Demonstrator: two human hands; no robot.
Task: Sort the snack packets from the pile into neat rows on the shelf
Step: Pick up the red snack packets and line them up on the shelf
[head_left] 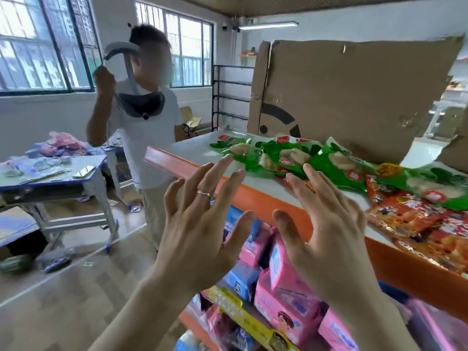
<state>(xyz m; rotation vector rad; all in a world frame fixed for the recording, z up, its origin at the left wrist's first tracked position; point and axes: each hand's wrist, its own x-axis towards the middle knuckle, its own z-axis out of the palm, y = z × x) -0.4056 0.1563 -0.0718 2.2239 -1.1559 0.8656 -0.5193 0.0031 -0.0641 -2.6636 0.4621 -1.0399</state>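
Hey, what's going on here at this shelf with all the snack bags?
A person reaches the left hand and right hand, both open and empty, toward the orange-edged top shelf. Green snack packets lie there overlapping in a rough row, with red packets piled to their right. Nothing is gripped yet. A second person in a white shirt stands beyond the shelf.

This looks like a small shop set up in a plain room. At three o'clock an orange-edged white display shelf [253, 197] carries green and red foil snack packets [291, 158]. Pink cardboard cartons [286, 295] and a yellow price strip [243, 317] sit at five o'clock. Barred windows [38, 41] are at ten.
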